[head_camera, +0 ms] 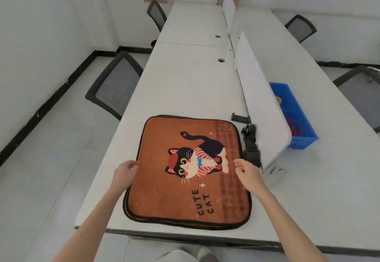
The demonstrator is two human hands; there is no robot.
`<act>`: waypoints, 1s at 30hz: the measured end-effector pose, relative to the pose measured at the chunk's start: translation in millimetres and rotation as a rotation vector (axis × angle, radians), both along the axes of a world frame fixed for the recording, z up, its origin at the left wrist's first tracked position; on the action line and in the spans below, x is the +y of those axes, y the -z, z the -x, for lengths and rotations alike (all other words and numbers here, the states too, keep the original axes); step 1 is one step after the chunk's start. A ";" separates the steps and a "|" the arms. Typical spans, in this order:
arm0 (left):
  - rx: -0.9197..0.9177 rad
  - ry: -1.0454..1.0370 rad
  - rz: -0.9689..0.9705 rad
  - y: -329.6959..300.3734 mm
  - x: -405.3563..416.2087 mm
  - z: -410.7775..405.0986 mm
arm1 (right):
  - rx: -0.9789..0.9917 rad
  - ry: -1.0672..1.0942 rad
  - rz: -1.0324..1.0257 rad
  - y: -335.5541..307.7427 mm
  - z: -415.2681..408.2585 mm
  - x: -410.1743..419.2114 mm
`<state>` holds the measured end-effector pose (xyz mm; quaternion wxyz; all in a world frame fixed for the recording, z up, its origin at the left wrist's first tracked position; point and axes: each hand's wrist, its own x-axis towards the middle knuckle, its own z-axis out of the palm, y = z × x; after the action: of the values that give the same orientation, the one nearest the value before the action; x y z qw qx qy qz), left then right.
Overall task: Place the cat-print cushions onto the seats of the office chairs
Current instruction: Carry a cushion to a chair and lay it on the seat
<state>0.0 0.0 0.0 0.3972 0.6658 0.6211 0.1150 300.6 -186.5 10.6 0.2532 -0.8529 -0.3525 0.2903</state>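
Both hands should take the cushion (pixel 188 172) by its opposite edges and lift it level before carrying it to the near-left chair (pixel 115 84). The left hand (pixel 125 172) touches the left edge, the right hand (pixel 246 171) rests on the right edge, fingers loosely curled, nothing gripped yet. The cushion is orange-brown, dark-piped, printed with 1 cat and "CUTE CAT", flat on the near tabletop (pixel 185 80).

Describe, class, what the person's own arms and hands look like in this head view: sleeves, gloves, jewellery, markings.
Both forearms are bare right down to the frame's lower edge, with no sleeve showing. The left hand and the right hand wear no gloves. No watch, ring, bracelet or marking can be seen on either.
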 end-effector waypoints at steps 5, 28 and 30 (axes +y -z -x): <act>0.201 -0.071 0.096 28.8 2.1 -8.9 | -0.148 0.124 0.206 49.5 -5.2 5.0; 0.010 0.026 -0.186 -5.3 -7.1 -10.0 | -0.142 0.125 0.011 -2.7 16.6 33.1; -0.021 0.000 -0.260 -14.4 -15.7 4.3 | -0.169 0.048 -0.074 -19.2 27.2 36.3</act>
<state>-4.3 -15.7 14.4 0.3138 0.7104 0.5969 0.2015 273.5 -150.2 29.8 0.2607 -0.8727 -0.3625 0.1978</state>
